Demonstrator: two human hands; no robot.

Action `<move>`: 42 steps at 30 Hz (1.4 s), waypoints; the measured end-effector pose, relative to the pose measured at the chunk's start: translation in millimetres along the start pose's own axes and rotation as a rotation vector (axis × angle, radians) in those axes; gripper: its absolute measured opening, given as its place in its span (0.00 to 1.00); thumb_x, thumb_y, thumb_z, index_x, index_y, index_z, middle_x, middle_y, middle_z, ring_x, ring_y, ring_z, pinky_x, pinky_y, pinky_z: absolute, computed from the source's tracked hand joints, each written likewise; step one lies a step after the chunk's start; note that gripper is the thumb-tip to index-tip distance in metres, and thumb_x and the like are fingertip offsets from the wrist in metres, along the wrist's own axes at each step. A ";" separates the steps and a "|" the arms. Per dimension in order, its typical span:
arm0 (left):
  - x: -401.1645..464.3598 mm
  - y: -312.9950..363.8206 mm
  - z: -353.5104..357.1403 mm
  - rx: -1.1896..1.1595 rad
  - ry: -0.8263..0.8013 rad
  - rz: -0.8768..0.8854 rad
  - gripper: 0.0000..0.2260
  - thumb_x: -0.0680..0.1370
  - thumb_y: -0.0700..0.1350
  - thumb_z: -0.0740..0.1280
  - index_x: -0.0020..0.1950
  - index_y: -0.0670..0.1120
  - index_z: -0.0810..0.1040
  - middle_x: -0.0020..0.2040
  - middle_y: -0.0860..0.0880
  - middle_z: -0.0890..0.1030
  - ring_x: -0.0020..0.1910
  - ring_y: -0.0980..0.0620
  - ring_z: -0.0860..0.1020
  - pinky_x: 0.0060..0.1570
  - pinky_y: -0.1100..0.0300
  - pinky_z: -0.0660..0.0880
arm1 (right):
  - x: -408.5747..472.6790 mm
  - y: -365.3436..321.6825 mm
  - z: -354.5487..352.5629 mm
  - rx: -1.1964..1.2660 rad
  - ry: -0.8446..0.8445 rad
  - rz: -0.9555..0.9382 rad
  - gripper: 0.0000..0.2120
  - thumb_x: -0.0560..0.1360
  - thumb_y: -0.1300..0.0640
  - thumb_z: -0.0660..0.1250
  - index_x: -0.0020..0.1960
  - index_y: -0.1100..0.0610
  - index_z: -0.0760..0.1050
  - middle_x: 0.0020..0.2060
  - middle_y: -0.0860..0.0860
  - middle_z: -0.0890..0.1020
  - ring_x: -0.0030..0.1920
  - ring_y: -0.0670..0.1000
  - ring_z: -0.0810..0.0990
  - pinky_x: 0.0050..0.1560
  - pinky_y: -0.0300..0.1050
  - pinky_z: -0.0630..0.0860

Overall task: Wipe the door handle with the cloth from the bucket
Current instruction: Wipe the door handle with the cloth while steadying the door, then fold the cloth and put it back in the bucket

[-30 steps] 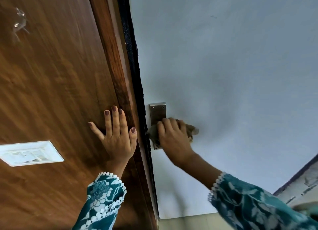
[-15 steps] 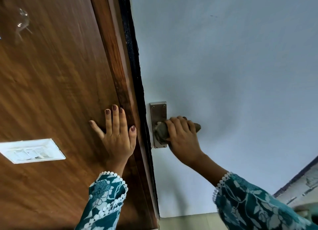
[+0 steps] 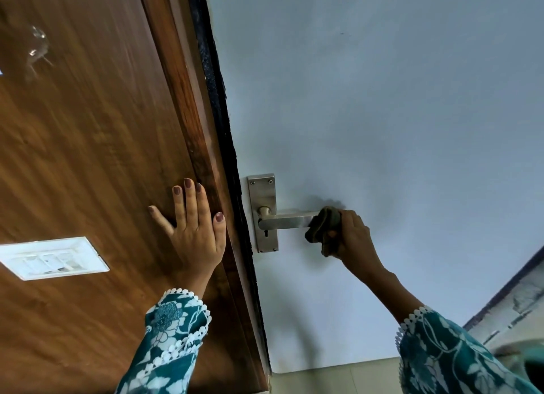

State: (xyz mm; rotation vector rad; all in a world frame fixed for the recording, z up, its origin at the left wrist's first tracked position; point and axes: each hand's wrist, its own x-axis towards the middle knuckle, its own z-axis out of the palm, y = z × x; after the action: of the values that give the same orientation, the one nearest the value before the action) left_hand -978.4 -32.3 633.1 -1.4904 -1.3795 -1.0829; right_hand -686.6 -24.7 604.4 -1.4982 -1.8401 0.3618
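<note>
Right of centre in the frame, the person's right hand (image 3: 350, 237) is closed around a bunched, olive-brown cloth (image 3: 322, 224), pressing it over the far right end of a silver lever door handle (image 3: 287, 220). The bare metal of the lever runs leftward from the cloth to its pivot on a tall metal backplate (image 3: 263, 212), which has a keyhole just below the lever and small screws at its corners. The plate is fixed to a pale blue-grey door (image 3: 368, 114) that fills the upper right of the frame. A teal sleeve (image 3: 441, 355) with a white floral print and lace cuff covers the right forearm at lower right. Left of the handle, past a dark strip along the door's edge, the left hand (image 3: 194, 231) lies flat and open with fingers spread on a brown wood-grain panel (image 3: 88, 158), holding nothing. A white switch plate (image 3: 51, 258) sits on that panel at the left edge of the frame. The bucket is not visible.
</note>
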 end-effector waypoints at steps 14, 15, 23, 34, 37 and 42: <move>-21.4 134.8 -64.5 -1.060 -0.700 -0.251 0.26 0.80 0.55 0.54 0.76 0.48 0.58 0.76 0.48 0.63 0.74 0.52 0.62 0.71 0.55 0.62 | -60.5 -14.0 -50.3 1.696 -0.130 0.607 0.14 0.54 0.59 0.81 0.37 0.59 0.83 0.34 0.56 0.84 0.35 0.58 0.84 0.33 0.50 0.81; -16.9 147.6 -66.1 -1.165 -0.822 -0.396 0.26 0.78 0.58 0.56 0.75 0.52 0.59 0.74 0.51 0.65 0.72 0.56 0.65 0.70 0.60 0.64 | -63.5 -12.6 -53.8 1.725 -0.115 0.657 0.19 0.48 0.60 0.82 0.38 0.60 0.84 0.36 0.57 0.85 0.35 0.57 0.85 0.35 0.52 0.82; 4.0 209.7 -52.9 -1.363 -1.282 -0.951 0.07 0.75 0.43 0.70 0.51 0.42 0.81 0.47 0.41 0.84 0.50 0.44 0.82 0.43 0.55 0.81 | -75.5 17.5 -86.4 1.659 -0.037 0.832 0.23 0.82 0.51 0.51 0.54 0.67 0.77 0.47 0.65 0.82 0.51 0.60 0.80 0.52 0.54 0.74; -8.2 319.2 -45.7 -1.223 -1.261 -0.452 0.10 0.79 0.45 0.64 0.61 0.52 0.75 0.57 0.60 0.77 0.57 0.63 0.74 0.54 0.72 0.72 | -126.6 97.9 -187.5 0.952 0.037 0.580 0.10 0.78 0.63 0.61 0.51 0.65 0.80 0.43 0.61 0.82 0.46 0.57 0.81 0.51 0.50 0.81; -5.5 381.4 -59.7 -1.271 -1.351 -0.430 0.12 0.79 0.56 0.61 0.58 0.55 0.78 0.53 0.59 0.80 0.55 0.61 0.77 0.52 0.70 0.72 | -139.1 125.2 -220.8 0.748 0.039 0.526 0.09 0.76 0.60 0.65 0.52 0.61 0.82 0.46 0.62 0.84 0.49 0.59 0.83 0.55 0.54 0.80; -13.4 477.8 -69.8 -1.279 -1.339 -0.603 0.16 0.77 0.58 0.63 0.46 0.45 0.80 0.38 0.49 0.81 0.41 0.51 0.79 0.41 0.60 0.74 | -164.7 176.5 -283.2 0.531 -0.076 0.501 0.10 0.76 0.63 0.63 0.53 0.61 0.81 0.41 0.58 0.84 0.44 0.53 0.84 0.52 0.46 0.80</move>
State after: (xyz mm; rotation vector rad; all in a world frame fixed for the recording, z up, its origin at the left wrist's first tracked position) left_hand -506.5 -135.3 635.4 -3.2341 -2.2497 -1.5093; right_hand -354.9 -190.8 634.0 -1.5451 -1.2520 1.0660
